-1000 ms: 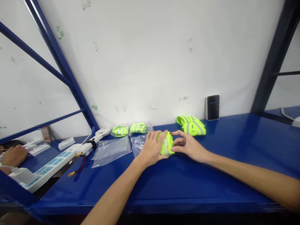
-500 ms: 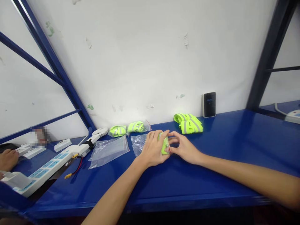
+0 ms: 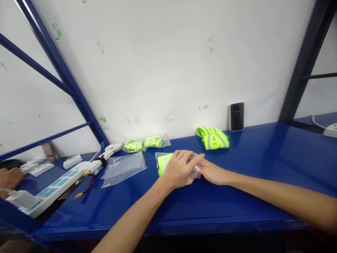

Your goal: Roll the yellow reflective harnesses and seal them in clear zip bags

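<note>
A: What's on the blue steel bench (image 3: 237,214)?

B: White power strip (image 3: 52,189) far L, flat clear zip bag (image 3: 123,169) beside it. Two bagged hi-vis bundles (image 3: 133,145) by the wall, unbagged hi-vis bundle (image 3: 212,138) further R.

A: Hands?

B: L hand (image 3: 179,168) curled narrow over the item, holding it. R hand (image 3: 214,173) right up against it, fingers hidden behind L, can't tell grip.

A: Item?

B: Folded neon-yellow hi-vis vest (image 3: 163,163) w/ grey reflective stripes, in a clear bag (image 3: 196,171) w/ red-edged end, between both hands, on the bench, front of the wall.
</note>
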Tool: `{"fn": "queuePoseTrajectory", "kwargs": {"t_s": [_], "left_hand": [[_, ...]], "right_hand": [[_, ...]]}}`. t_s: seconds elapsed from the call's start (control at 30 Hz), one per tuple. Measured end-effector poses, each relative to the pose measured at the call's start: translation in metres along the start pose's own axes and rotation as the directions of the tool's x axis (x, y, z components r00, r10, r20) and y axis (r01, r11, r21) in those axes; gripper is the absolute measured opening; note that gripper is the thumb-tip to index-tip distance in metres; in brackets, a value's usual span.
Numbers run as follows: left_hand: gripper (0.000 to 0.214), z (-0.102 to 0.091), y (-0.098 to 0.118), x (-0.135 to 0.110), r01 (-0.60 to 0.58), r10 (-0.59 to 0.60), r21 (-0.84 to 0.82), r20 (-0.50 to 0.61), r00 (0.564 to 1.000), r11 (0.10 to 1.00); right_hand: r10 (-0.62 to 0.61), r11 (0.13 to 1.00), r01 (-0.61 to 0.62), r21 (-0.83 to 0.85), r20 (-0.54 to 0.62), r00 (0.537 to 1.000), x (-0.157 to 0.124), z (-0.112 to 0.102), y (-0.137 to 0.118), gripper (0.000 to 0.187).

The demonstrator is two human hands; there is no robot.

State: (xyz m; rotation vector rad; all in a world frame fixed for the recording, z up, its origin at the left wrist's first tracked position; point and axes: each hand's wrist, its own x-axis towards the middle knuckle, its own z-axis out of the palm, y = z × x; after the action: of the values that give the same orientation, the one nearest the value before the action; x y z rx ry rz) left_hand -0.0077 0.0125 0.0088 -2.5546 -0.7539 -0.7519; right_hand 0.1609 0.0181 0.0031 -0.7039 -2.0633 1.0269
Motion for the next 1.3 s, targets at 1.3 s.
{"fn": "queuePoseTrajectory", "kwargs": {"t_s": [1.3], "left_hand": [[0.046, 0.006, -0.033, -0.001, 0.382, -0.709, -0.907, 0.385, 0.591, -0.175]], "right_hand": [[0.258, 0.8, -0.222, 0.558, 0.014, 0.966, -0.004, -0.001, -0.013, 0.042]]}}
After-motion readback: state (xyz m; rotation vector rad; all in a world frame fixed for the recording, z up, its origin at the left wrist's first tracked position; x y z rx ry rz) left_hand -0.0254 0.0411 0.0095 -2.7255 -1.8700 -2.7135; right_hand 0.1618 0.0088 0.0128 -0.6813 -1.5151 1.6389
